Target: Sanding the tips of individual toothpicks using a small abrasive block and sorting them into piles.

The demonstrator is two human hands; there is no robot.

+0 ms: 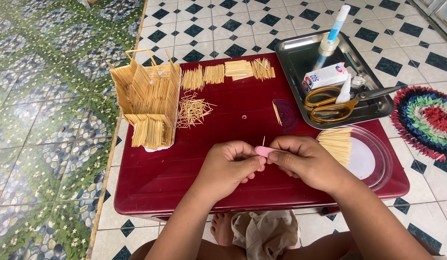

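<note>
Two hands meet over the near middle of the dark red table (151, 183). Left hand (230, 166) and right hand (307, 161) are pressed together, fingertips pinching a small pink object (263, 151) between them (looks like a small cutter or clip, cannot tell which). One toothpick (263, 141) sticks up out of it, upright, just above the fingers. Both hands closed on the pink piece, right thumb on top, left fingers curled under.

To do this step well, judging from the grip: keep the stick square to the pink tool, hold close to the tip so it does not flex or snap, brace both wrists on the table edge, and keep the fingertips clear of whatever edge does the work.

Just right of the right hand, a clear plastic plate (372, 163) holds a fanned bundle of toothpicks (336, 144), close enough to pick from without shifting.

Mid table: a purple protractor (287, 113) with a stick lying against it, and a loose tangle of sticks (192, 110) to the left.

Further back, a row of sorted stick bundles (228, 72) lies along the far edge. Left of that, a toothpick house model (149, 103) stands on a white base, well apart from the hands.

Far right, a metal tray (291, 53) carries yellow-handled scissors (334, 103), a glue bottle (332, 36) and a small white box (324, 77). Tiled floor beyond, with a colourful round mat (425, 120) at the right.
</note>
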